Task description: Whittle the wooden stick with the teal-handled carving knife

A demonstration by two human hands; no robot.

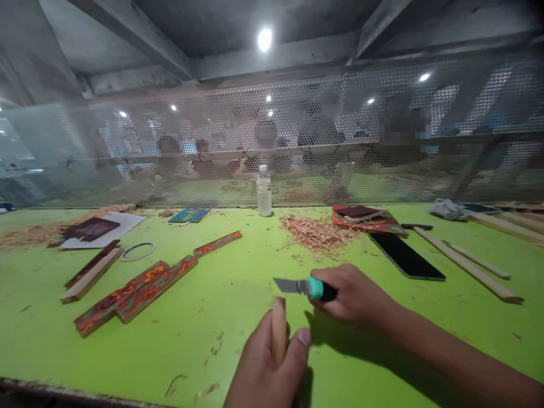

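Steadily held: stick in the left grip, knife in the right

Near the middle of the green surface [178,340], the left hand [263,365] comes in from the near edge, its fingers curled round a pale wooden stick [279,331] and its thumb along the right side. That grip is closed on the stick's lower part, while the upper end pokes out free toward the far side. The right forearm slants in from the near right, and the right hand [346,292] makes a fist, back of the hand upward, wrapped firmly round the dark handle of a teal-collared knife [313,288]. Its blade points left, just beyond the stick's tip, with a small gap showing between them. Farther off lies a heap of wood shavings [317,233], a phone [406,256] to its right; patterned wooden strips [153,289] lie to the left
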